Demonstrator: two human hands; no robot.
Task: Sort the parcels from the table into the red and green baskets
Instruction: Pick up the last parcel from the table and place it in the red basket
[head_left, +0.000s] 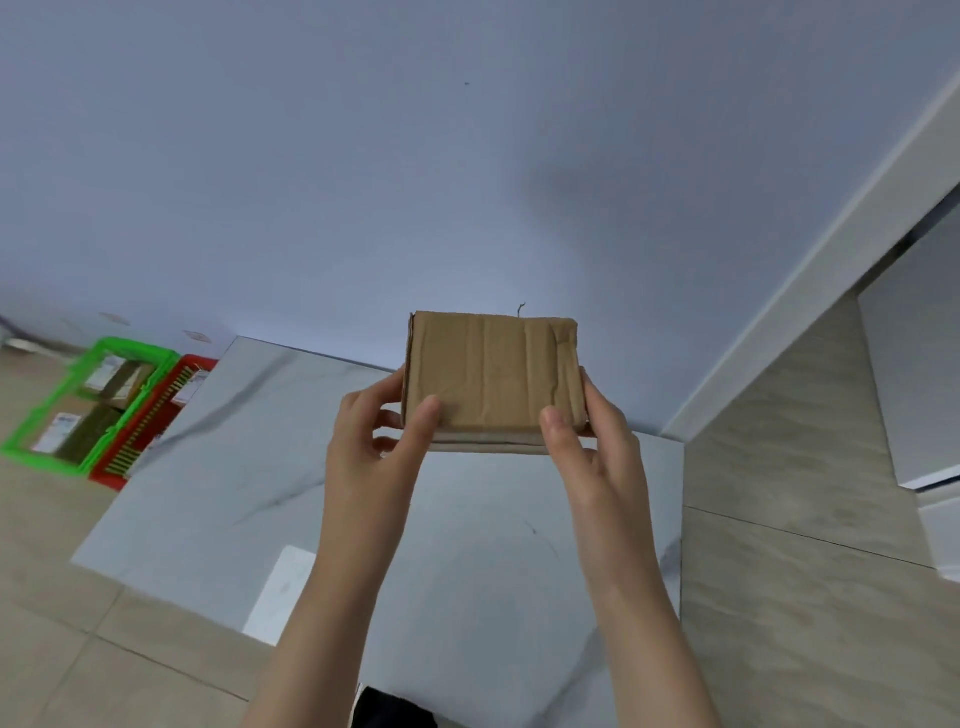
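Above the table's (218, 499) far edge, both hands held a cardboard parcel (491, 376) in the air. Left hand (374, 447) and right hand (587, 441) each gripped one side, thumbs on top. On the floor off its left edge sat the green basket (88, 400) and red basket (150, 426), touching, parcels inside.

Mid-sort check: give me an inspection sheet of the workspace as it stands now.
Surface: grey-white marbled table, glossy, below the hands.
Job's things: brown cardboard parcel held above the table; green plastic basket and red plastic basket side by side on the floor, left; labelled parcels inside the green one.
Clutter: nothing seen.
Grippers: left hand and right hand grip the parcel's opposite sides, thumbs on top.
Cables: nothing seen.
Surroundings: pale blue wall, beige floor tiles, white door frame at right.
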